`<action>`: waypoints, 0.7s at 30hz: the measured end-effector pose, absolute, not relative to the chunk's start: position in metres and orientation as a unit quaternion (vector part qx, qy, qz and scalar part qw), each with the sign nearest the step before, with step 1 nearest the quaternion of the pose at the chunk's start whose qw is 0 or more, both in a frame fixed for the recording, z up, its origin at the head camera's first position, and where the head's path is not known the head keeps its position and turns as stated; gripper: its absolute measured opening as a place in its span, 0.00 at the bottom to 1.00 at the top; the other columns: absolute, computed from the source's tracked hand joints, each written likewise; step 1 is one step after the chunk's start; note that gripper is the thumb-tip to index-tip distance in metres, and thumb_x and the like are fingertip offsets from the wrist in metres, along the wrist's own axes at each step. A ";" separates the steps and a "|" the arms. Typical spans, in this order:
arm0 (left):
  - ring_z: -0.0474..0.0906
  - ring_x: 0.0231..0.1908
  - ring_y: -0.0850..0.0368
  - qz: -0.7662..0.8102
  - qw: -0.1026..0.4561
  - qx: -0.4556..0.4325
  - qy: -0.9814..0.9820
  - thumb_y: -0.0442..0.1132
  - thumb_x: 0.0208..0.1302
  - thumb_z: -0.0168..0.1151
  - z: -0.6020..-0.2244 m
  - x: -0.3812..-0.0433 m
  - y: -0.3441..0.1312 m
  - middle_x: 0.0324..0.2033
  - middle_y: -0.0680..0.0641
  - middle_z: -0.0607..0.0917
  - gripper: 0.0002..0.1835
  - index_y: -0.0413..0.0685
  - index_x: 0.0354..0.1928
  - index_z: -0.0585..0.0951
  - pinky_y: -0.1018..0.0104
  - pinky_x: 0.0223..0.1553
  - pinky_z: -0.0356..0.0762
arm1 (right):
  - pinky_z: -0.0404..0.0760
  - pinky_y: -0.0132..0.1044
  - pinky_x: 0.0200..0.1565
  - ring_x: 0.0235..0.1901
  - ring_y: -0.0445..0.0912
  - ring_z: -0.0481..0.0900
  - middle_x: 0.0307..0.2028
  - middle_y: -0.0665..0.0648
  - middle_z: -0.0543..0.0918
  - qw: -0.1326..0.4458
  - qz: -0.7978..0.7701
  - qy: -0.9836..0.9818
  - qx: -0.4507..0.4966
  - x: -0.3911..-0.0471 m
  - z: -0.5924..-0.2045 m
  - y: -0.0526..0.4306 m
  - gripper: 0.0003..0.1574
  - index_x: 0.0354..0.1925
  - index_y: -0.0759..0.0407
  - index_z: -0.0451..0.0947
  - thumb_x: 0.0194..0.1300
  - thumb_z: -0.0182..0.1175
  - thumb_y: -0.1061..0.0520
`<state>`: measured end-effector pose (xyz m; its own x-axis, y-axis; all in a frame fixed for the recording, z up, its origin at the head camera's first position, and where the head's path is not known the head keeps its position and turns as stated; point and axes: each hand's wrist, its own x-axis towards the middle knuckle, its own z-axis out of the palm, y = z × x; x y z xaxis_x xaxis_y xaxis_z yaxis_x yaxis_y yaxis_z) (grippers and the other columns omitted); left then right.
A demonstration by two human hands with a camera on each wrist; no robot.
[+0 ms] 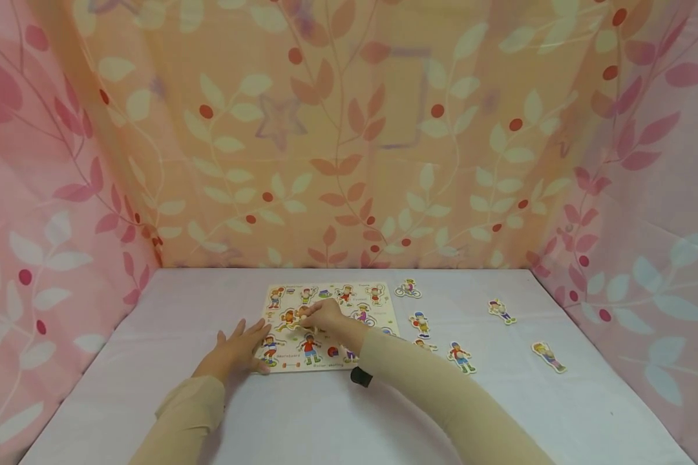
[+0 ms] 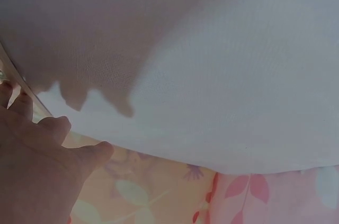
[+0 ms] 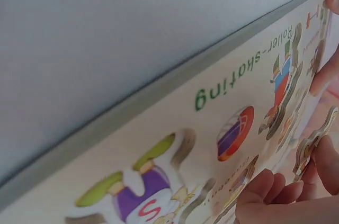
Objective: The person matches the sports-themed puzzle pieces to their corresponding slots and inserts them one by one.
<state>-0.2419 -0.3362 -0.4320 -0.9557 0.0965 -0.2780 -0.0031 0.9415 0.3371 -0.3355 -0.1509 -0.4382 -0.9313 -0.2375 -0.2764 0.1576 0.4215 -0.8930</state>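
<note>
Where right fingers [image 3: 259,189] pinch, puzzle piece [image 3: 307,152] between, board [image 3: 180,113] below

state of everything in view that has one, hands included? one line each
Left hand: fingers spread, at the board's left edge
Right hand: pinching a puzzle piece over the board
Held piece: tilted, off the board
Puzzle board: flat on the table, picture side up
Loose pieces: lying face up, right of the board
</note>
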 end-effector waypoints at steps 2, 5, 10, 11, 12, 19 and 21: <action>0.38 0.71 0.27 0.166 0.148 0.026 0.975 0.50 0.45 0.74 -0.432 -0.242 -0.336 0.73 0.36 0.55 0.52 0.38 0.71 0.62 0.23 0.61 0.30 | 0.74 0.28 0.27 0.28 0.42 0.75 0.30 0.54 0.80 0.185 -0.553 0.812 -0.019 -0.336 -0.439 -0.156 0.08 0.29 0.62 0.81 0.51 0.72 0.68; 0.39 0.70 0.26 0.166 0.147 0.027 0.975 0.50 0.45 0.74 -0.431 -0.242 -0.336 0.72 0.35 0.56 0.52 0.38 0.71 0.62 0.22 0.61 0.31 | 0.77 0.28 0.27 0.28 0.43 0.76 0.30 0.55 0.79 0.191 -0.584 0.789 -0.005 -0.336 -0.440 -0.163 0.11 0.26 0.62 0.78 0.49 0.71 0.72; 0.40 0.70 0.26 0.160 0.144 0.028 0.976 0.51 0.44 0.75 -0.431 -0.241 -0.337 0.72 0.36 0.56 0.53 0.38 0.71 0.62 0.22 0.61 0.32 | 0.75 0.29 0.27 0.29 0.42 0.75 0.31 0.54 0.79 0.181 -0.569 0.802 -0.013 -0.337 -0.441 -0.173 0.10 0.26 0.62 0.78 0.50 0.71 0.70; 0.40 0.70 0.26 0.157 0.142 0.029 0.977 0.51 0.44 0.75 -0.430 -0.241 -0.337 0.72 0.36 0.56 0.53 0.38 0.71 0.62 0.22 0.61 0.33 | 0.74 0.29 0.27 0.29 0.42 0.75 0.31 0.53 0.79 0.179 -0.564 0.806 -0.018 -0.338 -0.441 -0.174 0.10 0.26 0.62 0.79 0.51 0.71 0.69; 0.40 0.70 0.26 0.156 0.141 0.029 0.977 0.52 0.44 0.75 -0.430 -0.241 -0.337 0.72 0.36 0.56 0.53 0.38 0.71 0.62 0.22 0.61 0.33 | 0.74 0.29 0.27 0.29 0.42 0.74 0.31 0.53 0.79 0.179 -0.562 0.808 -0.022 -0.338 -0.441 -0.175 0.09 0.26 0.62 0.79 0.51 0.72 0.69; 0.41 0.70 0.26 0.159 0.136 0.032 0.977 0.52 0.45 0.75 -0.427 -0.240 -0.335 0.72 0.36 0.57 0.52 0.38 0.71 0.63 0.21 0.60 0.34 | 0.71 0.31 0.26 0.27 0.43 0.72 0.31 0.52 0.78 0.191 -0.552 0.811 -0.046 -0.339 -0.443 -0.177 0.09 0.26 0.60 0.79 0.52 0.72 0.67; 0.40 0.70 0.26 0.160 0.137 0.030 0.977 0.52 0.45 0.74 -0.427 -0.240 -0.334 0.72 0.36 0.57 0.52 0.38 0.71 0.63 0.22 0.61 0.34 | 0.72 0.31 0.27 0.27 0.43 0.72 0.30 0.52 0.78 0.188 -0.536 0.821 -0.055 -0.341 -0.443 -0.178 0.09 0.26 0.60 0.80 0.52 0.72 0.66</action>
<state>-0.2401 -0.3340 -0.4274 -0.9608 0.1025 -0.2576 0.0153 0.9472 0.3201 -0.3409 -0.1776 -0.4431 -0.9233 -0.2911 -0.2504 0.1118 0.4199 -0.9006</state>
